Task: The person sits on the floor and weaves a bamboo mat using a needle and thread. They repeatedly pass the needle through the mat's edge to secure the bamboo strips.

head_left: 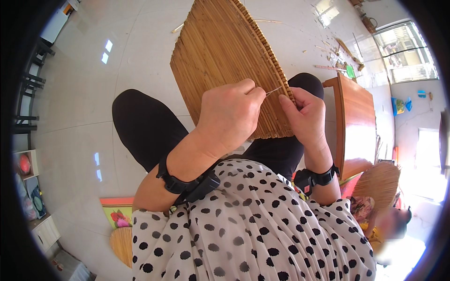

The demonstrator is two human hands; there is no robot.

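Observation:
A large brown panel of thin, close-set bamboo or reed strips [215, 51] tilts across my lap, with a ridged, bound edge along its right side. My left hand [229, 112] is closed over the panel's lower part, pinching a thin pale thread [273, 91] that runs to the bound edge. At that edge, my right hand [307, 114] grips the panel, thumb on the near face and the other fingers partly hidden beside it. Whether a needle is also in my left fingers, I cannot tell.
A wooden table [358, 124] stands close on my right. Beyond it, scraps and sticks litter the tiled floor near a green dustpan-like object [350, 71]. Fan-shaped straw pieces [378, 185] rest at the lower right. Dark stools [33, 84] line the far left.

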